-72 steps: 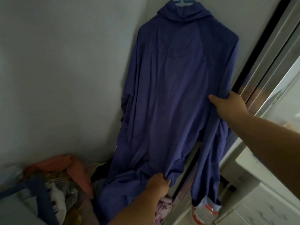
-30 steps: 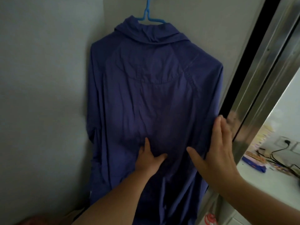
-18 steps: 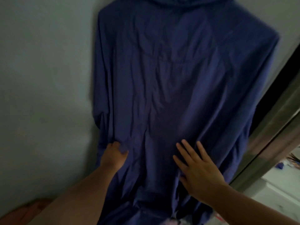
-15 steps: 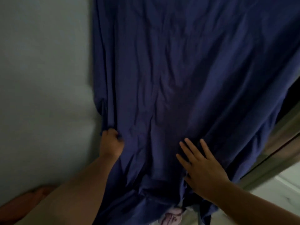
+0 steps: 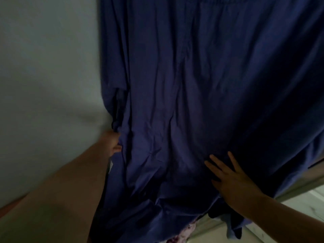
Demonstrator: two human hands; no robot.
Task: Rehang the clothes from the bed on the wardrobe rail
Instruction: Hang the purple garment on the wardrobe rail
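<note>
Head view: the blue garment (image 5: 201, 102) hangs against the wall (image 5: 43, 67) and fills the frame from 12 o'clock down to 6 o'clock. Its top and hanger lie out of frame.

The left hand (image 5: 113, 142), at 9 o'clock of the garment, pinches the garment's left edge; the fingers curl into the cloth, blurred.

The right hand (image 5: 231, 179), at 5 o'clock, lies flat on the cloth with fingers (image 5: 217, 163) straight and spread, gripping nothing.

A patterned cloth (image 5: 185, 232) shows below the hem at 6 o'clock. A pale ledge (image 5: 298, 206) lies at 4 o'clock.
</note>
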